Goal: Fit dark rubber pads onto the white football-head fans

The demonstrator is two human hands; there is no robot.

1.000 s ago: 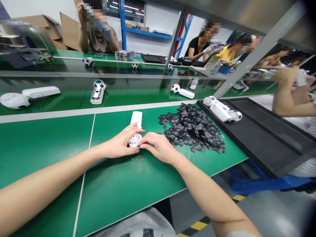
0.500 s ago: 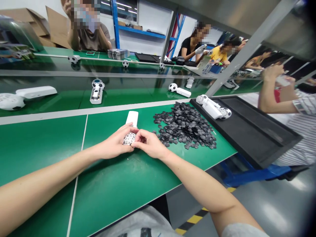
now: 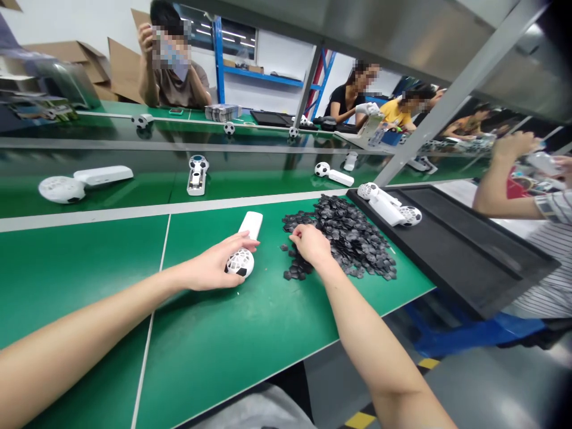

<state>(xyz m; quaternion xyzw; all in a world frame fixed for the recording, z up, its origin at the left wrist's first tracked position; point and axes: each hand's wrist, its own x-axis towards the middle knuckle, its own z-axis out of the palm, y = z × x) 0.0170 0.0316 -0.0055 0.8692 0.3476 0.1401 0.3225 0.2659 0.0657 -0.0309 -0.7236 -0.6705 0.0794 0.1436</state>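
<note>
My left hand (image 3: 218, 262) curls round the white football-patterned ball head (image 3: 240, 262) of a handheld device, thumb below and fingers above. Its white handle (image 3: 251, 224) points away from me on the green bench. One black patch shows at the front of the ball; the rest in view is white with a web of lines. My right hand (image 3: 313, 243) is at the left side of a heap of small black pentagon pieces (image 3: 357, 238), thumb and fingertips pinched together. Whatever lies between those fingertips is too small to make out.
A black tray (image 3: 473, 238) at the right carries white ball-headed devices (image 3: 386, 205). More such devices (image 3: 196, 174) lie on the green conveyor (image 3: 250, 173) beyond the bench. A slanted metal post (image 3: 429, 119) rises behind the heap. Several co-workers sit across and to the right.
My right hand has left the ball head and moved right to the black pieces. My left hand stays on the device, its fingers somewhat looser. The camera view has shifted slightly.
</note>
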